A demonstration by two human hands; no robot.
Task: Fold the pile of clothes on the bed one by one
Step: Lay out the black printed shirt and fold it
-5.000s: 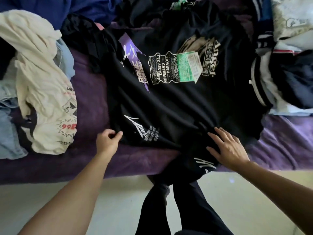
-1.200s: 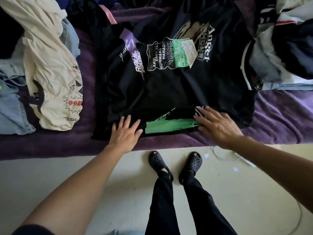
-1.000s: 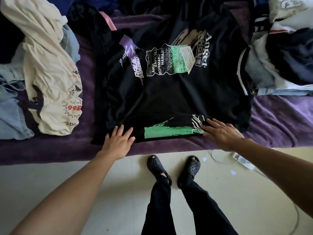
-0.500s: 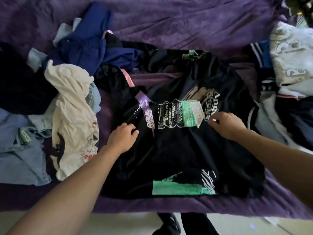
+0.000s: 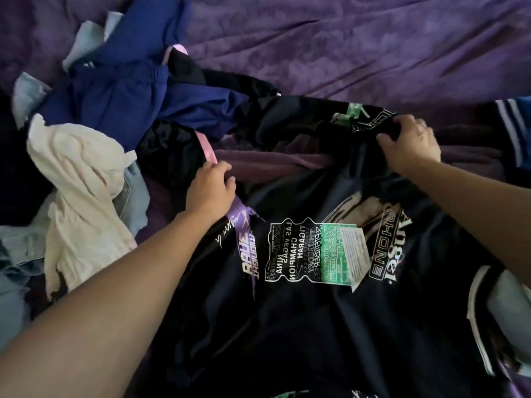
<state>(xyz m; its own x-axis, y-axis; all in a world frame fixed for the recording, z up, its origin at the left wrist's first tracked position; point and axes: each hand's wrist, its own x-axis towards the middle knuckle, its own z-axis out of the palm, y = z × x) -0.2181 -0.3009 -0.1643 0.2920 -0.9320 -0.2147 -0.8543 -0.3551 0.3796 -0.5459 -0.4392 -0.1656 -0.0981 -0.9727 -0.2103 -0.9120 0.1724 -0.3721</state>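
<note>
Left hand [image 5: 209, 193] is closed, fingers curled into the fabric at the left edge of the black T-shirt [image 5: 301, 326], just above its purple print [image 5: 244, 234]. The back of the hand hides the exact grip. Right hand [image 5: 411, 145] is closed as well, thumb and fingers bunching the far edge of the same shirt in the upper right of the frame, where a fold with green and white lettering stands raised off the bed.

1. Purple bed sheet [image 5: 344, 53]: fills the top of the frame and shows again between the two hands, creased throughout.
2. Black T-shirt: occupies the centre and lower half of the frame, spread front side up, lettering upside down to the camera. Both forearms cross over it from the lower corners.
3. Pile of clothes [image 5: 86, 156]: lies along the left side of the frame, touching the shirt's left edge.
4. Dark blue garment [image 5: 123, 101]: crumpled at the upper left, on top of the pile.
5. Cream shirt [image 5: 83, 196]: draped at mid left, below the dark blue garment.
6. Pale blue garment [image 5: 135, 196]: just beside the cream shirt, partly under it.
7. Striped garment [image 5: 508, 130]: at the right edge, near the right hand.
8. Green and white print [image 5: 339, 251]: at the centre of the shirt's chest, between the forearms.
9. Pink strip [image 5: 208, 150]: just above the left hand, part of a dark garment.
</note>
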